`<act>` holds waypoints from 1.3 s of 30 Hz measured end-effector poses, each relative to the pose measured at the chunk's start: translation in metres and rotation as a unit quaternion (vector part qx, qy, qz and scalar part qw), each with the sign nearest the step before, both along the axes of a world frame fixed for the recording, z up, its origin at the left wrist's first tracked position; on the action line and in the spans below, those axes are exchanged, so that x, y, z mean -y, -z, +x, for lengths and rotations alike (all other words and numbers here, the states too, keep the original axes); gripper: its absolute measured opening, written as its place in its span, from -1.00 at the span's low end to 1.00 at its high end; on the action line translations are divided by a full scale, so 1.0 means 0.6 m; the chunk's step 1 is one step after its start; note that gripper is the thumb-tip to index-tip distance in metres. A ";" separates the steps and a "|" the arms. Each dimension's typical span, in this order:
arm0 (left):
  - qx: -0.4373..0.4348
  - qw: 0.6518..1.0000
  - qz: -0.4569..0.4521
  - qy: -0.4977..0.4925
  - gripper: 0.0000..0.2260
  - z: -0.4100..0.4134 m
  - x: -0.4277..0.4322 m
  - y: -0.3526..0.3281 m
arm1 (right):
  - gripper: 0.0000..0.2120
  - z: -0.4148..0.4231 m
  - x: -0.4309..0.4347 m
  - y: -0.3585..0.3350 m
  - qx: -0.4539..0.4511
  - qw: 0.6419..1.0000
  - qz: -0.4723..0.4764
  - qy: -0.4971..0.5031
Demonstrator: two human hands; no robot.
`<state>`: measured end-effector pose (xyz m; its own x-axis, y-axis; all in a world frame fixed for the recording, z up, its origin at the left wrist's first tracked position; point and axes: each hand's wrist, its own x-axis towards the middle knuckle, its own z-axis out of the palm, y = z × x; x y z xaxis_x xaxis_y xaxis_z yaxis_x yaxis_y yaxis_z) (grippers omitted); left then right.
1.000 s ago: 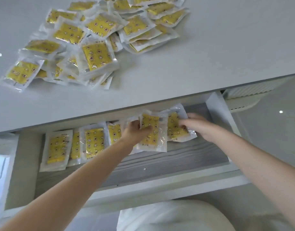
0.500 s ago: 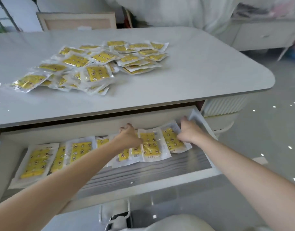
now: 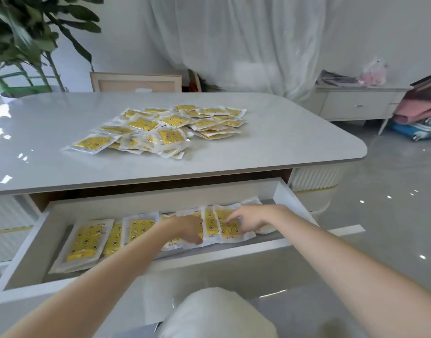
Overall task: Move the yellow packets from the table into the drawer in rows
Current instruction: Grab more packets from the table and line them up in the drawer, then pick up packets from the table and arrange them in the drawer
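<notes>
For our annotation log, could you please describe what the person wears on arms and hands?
The left forearm and right forearm are bare, without sleeves, watch or bracelet. The left hand and right hand show no gloves or rings, though blur could hide one.

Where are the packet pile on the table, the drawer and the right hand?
packet pile (image 3: 160, 129), head view, a packet near its middle.
drawer (image 3: 136, 203), head view, its bare back wall.
right hand (image 3: 254, 219), head view, back of the hand.

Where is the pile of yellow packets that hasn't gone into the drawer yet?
In the head view, the pile of yellow packets lies on the table, left of centre, behind the open drawer.
</notes>
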<state>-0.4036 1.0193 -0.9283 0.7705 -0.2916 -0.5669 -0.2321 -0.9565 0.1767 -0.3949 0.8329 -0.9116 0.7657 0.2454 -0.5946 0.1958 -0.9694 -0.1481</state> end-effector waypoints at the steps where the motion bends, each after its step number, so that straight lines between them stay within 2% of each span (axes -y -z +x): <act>1: 0.002 1.000 -0.001 0.005 -0.40 -0.001 -0.002 0.003 | -0.42 -0.001 -0.006 0.003 -0.008 1.000 -0.015 0.001; 9: 0.005 0.991 0.059 0.118 -0.36 0.020 0.012 0.025 | -0.37 -0.009 -0.031 0.021 -0.009 0.994 -0.108 -0.018; 14: 0.012 0.991 0.046 0.127 -0.37 0.035 0.018 0.041 | -0.37 0.002 -0.013 0.020 -0.015 0.989 -0.149 -0.004; 26: 0.027 0.992 -0.006 0.124 -0.44 0.045 0.012 0.039 | -0.41 0.007 -0.008 0.018 0.024 0.995 -0.089 0.026; 34: 0.121 0.985 -0.111 0.061 -0.55 0.037 0.011 0.018 | -0.58 -0.001 0.009 -0.016 0.118 0.991 -0.008 0.059; 39: 0.181 0.963 -0.200 0.028 -0.62 0.023 -0.004 -0.021 | -0.68 -0.012 0.012 -0.042 0.228 0.968 0.069 0.083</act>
<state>-0.3900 1.0214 -0.9154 0.8731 -0.4777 -0.0979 -0.3972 -0.8132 0.4254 -0.4019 0.8259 -0.8867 0.9765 0.1486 -0.1558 0.1136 -0.9703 -0.2134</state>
